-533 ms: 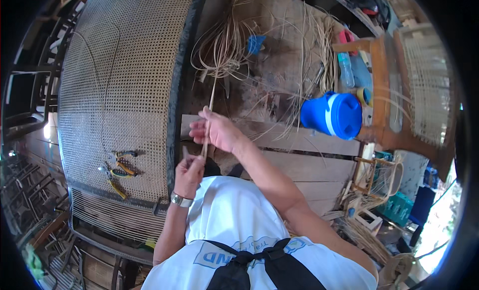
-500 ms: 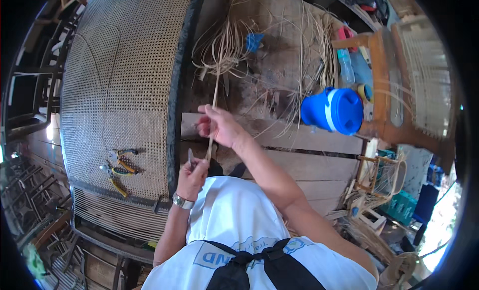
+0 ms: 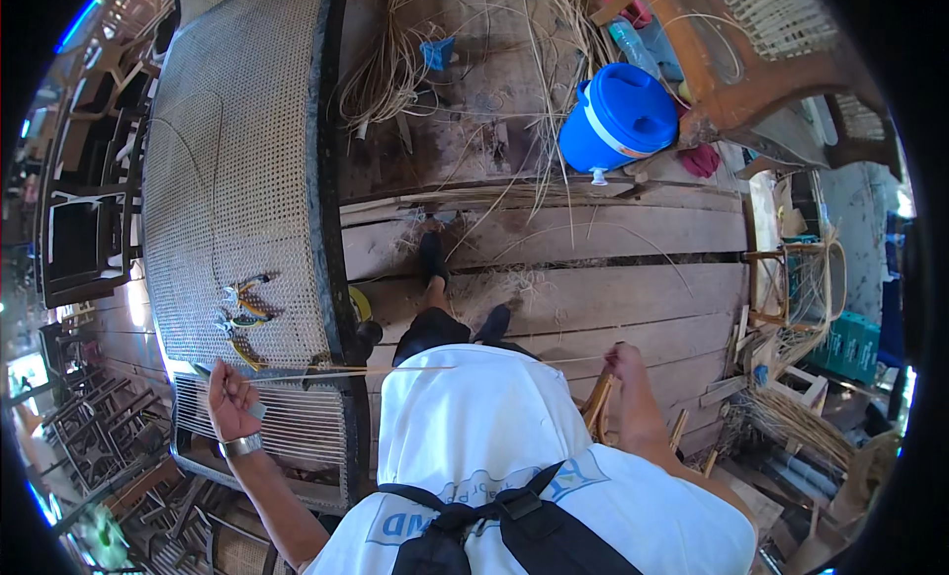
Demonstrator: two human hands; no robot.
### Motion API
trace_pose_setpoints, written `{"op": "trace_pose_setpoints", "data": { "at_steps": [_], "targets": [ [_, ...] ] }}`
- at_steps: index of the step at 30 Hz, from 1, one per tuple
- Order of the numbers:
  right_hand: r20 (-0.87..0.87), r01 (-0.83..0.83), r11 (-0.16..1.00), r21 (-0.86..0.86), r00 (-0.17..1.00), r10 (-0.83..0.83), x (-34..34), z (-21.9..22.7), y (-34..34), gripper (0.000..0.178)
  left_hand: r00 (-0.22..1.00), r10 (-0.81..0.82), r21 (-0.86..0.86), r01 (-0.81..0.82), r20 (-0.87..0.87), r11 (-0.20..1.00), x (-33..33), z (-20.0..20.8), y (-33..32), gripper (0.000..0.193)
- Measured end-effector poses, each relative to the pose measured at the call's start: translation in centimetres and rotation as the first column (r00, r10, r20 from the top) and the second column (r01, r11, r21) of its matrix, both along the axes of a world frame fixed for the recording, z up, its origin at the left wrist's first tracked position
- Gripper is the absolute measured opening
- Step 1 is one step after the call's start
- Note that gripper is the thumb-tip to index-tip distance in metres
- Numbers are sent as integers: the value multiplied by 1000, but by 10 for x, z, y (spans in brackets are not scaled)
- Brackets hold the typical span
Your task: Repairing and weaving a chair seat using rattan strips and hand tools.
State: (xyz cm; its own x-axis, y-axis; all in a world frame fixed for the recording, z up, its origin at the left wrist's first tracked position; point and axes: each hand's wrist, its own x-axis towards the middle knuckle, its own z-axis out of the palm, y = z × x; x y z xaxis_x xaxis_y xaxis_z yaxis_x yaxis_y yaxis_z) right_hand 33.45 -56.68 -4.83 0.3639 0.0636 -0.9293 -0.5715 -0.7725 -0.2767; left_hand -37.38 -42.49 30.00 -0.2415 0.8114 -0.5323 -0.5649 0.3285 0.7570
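Cane strand (image 3: 415,368) stretches before the white shirt (image 3: 474,407) in the head view, held by the curled left hand (image 3: 232,399) near the woven panel (image 3: 259,170) and the closed right hand (image 3: 624,360) opposite. Even, gentle tension would likely prevent kinking or snapping.

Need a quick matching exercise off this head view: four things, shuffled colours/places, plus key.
1. cooler jug
2. pliers
3. strand
4. left hand

A. lying on the woven cane panel
B. just beyond a metal wristband
C. blue with a white band
D. thin and pale

Pairs: 1-C, 2-A, 3-D, 4-B
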Motion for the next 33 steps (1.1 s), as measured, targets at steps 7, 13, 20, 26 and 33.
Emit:
{"op": "trace_pose_setpoints", "data": {
  "at_steps": [7, 13, 20, 26, 33],
  "targets": [
    [-131, -872, 306, -383, 380, 916, -47, 113, 99, 65, 999, -50, -8, 49, -11, 999, 60, -40, 45, 17],
    [748, -974, 101, 201, 219, 627, -170, 164, 279, 47, 954, -284, -97, 293, 93, 951, 137, -55, 84, 14],
    [930, -978, 140, 153, 191, 314, -224, 169, 514, 57, 942, -335, -231, 331, 20, 915, 130, -77, 102, 14],
    [932, -993, 70, -93, -62, 356, -234, 119, 664, 82, 974, -183, -372, 220, 134, 902, 102, -101, 120, 12],
    [922, -978, 171, -116, -42, 386, -250, 112, 717, 59, 962, -230, -417, 270, 144, 868, 86, -111, 157, 10]
  ]
}}
